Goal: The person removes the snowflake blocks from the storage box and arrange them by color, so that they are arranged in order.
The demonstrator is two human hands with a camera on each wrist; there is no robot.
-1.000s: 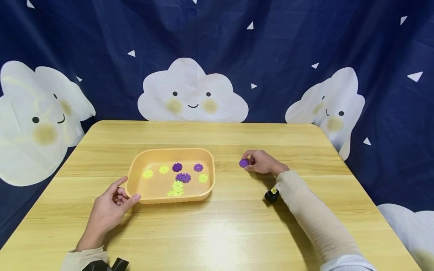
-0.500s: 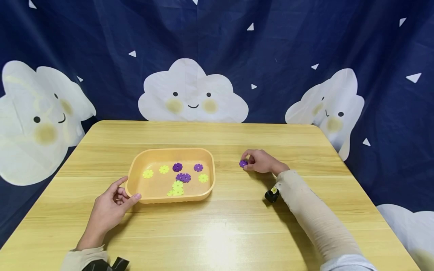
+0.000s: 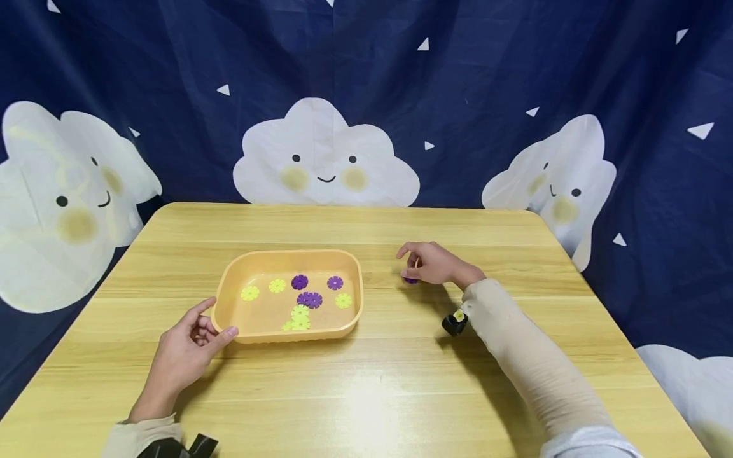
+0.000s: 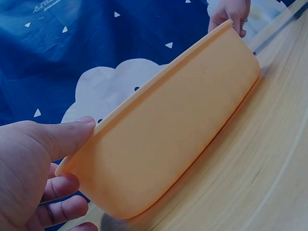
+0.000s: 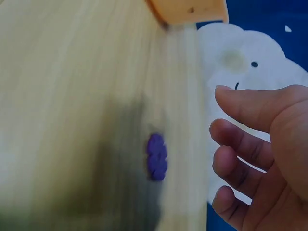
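My left hand (image 3: 183, 350) grips the left end of an orange plastic tray (image 3: 357, 299), thumb over the rim and fingers against the outer wall, as the left wrist view also shows. Several flat notched toy discs, yellow (image 3: 249, 293) and purple (image 3: 335, 283), lie in the tray; some overlap. To the tray's right, a single purple disc (image 5: 157, 157) lies flat on the table. My right hand (image 3: 433, 264) hovers just above it with nothing between thumb and fingers. In the head view its thumb partly hides that disc.
The wooden table (image 3: 366, 375) reaches back to a dark blue curtain (image 3: 366, 63) printed with white clouds. Black wrist-worn devices sit on both sleeves; the one on the right (image 3: 455, 324) hangs low beside the forearm.
My right hand has let go of the purple disc and risen a little up and left, its fingers spreading. The disc stays on the table. My left hand and the tray have not moved.
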